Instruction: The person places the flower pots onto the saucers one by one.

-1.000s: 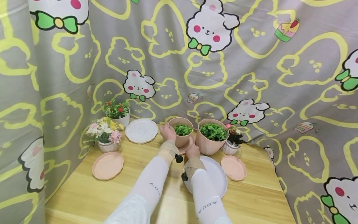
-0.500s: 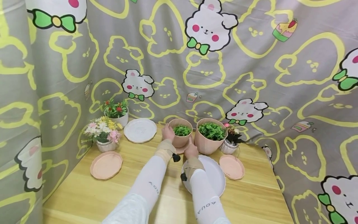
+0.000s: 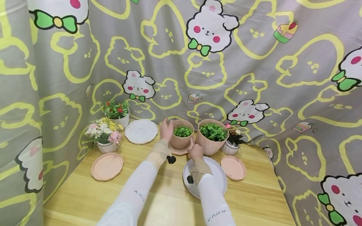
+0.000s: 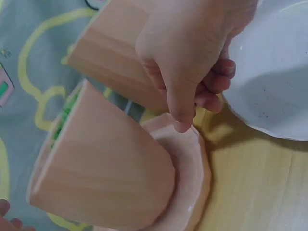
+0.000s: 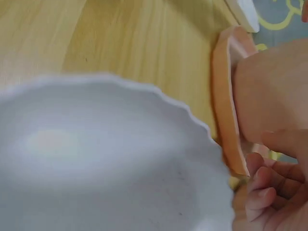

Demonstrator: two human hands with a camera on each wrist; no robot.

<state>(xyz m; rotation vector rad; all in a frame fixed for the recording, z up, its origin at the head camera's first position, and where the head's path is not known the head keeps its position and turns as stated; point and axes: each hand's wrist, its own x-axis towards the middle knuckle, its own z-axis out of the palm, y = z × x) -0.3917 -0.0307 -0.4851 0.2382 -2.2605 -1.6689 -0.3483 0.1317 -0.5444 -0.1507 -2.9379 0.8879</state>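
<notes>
A small peach flower pot of green leaves stands on a peach saucer. My left hand is raised by the pot's left side, its fingers spread and holding nothing. The edge of that hand shows at the lower left of the left wrist view. At the saucer's right edge my right hand pinches the rim, thumb over it and the other fingers curled outside. That hand also appears at the right wrist view's right edge. A larger peach pot with leaves stands just right of it.
Under my right wrist lies a large white plate. Peach saucers lie to the left and right. A white saucer and pots of flowers stand back left; a dark-leaved potted plant stands back right.
My left hand has let go of the small pot and moved slightly left, its fingers lifting. The right hand stays at the saucer's rim while its wrist has turned a little.
</notes>
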